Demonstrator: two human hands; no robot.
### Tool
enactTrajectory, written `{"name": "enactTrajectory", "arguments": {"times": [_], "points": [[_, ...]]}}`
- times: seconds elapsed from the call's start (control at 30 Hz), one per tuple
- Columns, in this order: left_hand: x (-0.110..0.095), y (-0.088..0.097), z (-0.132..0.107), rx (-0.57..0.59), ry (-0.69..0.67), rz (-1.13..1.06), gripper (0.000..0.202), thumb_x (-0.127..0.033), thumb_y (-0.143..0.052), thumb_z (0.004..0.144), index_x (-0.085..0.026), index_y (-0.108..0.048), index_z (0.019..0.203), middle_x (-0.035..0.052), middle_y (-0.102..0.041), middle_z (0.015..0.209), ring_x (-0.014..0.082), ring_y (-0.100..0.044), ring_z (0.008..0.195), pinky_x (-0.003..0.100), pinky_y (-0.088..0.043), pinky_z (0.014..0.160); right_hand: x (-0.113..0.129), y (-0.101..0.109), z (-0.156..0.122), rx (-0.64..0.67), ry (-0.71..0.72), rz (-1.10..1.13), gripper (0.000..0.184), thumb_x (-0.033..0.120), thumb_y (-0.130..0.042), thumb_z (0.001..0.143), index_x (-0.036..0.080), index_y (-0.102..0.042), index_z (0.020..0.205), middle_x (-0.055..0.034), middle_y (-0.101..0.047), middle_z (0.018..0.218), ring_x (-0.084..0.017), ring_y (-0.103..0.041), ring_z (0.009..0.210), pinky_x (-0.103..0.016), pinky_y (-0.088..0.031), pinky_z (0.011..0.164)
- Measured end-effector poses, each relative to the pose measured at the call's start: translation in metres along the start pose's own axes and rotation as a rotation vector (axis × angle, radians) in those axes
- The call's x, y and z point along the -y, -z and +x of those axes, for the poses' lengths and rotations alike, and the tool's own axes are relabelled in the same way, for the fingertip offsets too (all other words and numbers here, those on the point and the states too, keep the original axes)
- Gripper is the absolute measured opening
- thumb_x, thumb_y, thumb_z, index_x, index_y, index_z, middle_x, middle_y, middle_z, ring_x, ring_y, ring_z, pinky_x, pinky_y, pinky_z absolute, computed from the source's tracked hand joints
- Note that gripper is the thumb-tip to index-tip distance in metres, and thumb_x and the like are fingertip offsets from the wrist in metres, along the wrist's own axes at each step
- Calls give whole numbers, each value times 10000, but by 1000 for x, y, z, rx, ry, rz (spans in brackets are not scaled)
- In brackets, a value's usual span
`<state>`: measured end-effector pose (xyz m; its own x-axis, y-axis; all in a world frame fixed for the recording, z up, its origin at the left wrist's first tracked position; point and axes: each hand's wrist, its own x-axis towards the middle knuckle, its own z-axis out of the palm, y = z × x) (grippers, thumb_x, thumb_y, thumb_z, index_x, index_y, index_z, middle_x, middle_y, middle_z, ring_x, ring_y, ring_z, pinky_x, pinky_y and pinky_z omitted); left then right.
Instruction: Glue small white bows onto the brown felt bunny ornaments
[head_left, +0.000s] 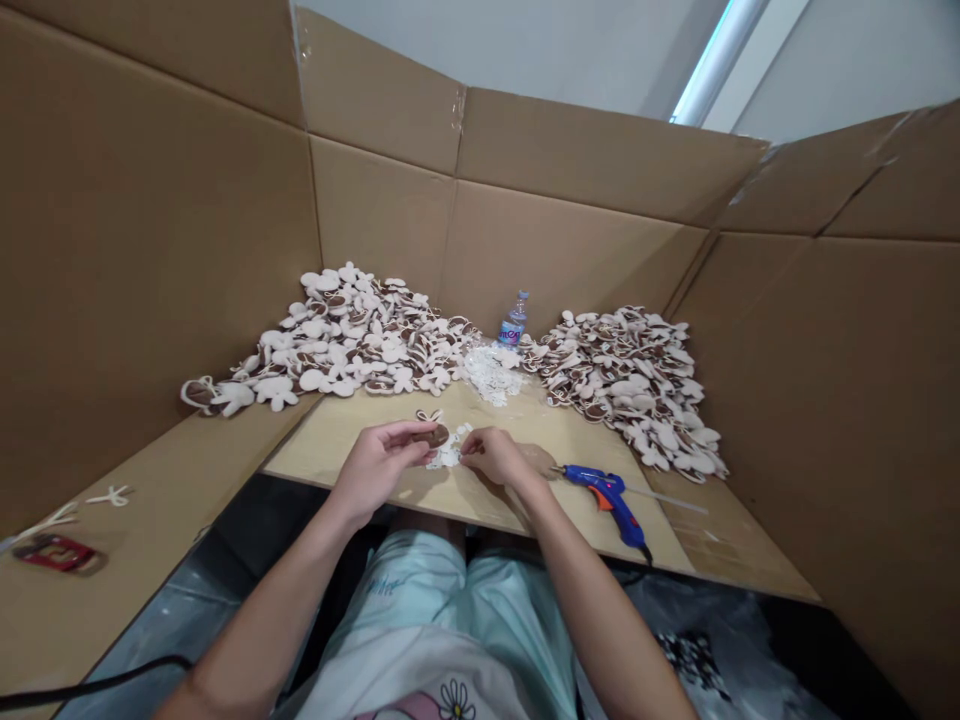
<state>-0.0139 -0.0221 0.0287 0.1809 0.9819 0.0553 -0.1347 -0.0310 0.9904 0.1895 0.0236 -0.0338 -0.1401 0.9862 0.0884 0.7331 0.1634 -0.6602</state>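
My left hand (383,459) pinches a small brown felt piece (433,436) with a pale string bow at its top, held just above the board. Close beside it, my right hand (491,455) has its fingertips together at a little heap of small white tags (448,455); whether a tag is between them is too small to make out. To the right of that hand a blue glue gun (609,492) with an orange trigger lies on its side, a clear glue stick (667,494) sticking out of its back.
Two large piles of white-and-brown felt pieces, a left pile (360,340) and a right pile (630,380), flank a heap of white tags (493,372) and a water bottle (514,320). Cardboard walls (577,215) enclose the board (322,440). A red object (54,552) lies far left.
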Motion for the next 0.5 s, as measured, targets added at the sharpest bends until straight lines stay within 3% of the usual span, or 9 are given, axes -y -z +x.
{"name": "enactTrajectory", "arguments": {"times": [0.23,0.5], "points": [[-1,-1,0,11,-4,1,224,-174,-714,679,-176,-787,890,74,-789,955,220,-733,816,353,-585,827,0,1,-3,-30,34,85,130,60,-641,665,170,-706,637,-12,-720,652,-148,-612,622,-217,-425,594],[-4,-2,-6,52,-100,89,219,-161,-692,723,-174,-780,924,76,-788,965,234,-734,868,335,-585,827,9,15,-22,-193,43,393,98,240,-642,680,147,-671,666,-59,-711,665,-165,-626,593,-255,-472,574]]}}
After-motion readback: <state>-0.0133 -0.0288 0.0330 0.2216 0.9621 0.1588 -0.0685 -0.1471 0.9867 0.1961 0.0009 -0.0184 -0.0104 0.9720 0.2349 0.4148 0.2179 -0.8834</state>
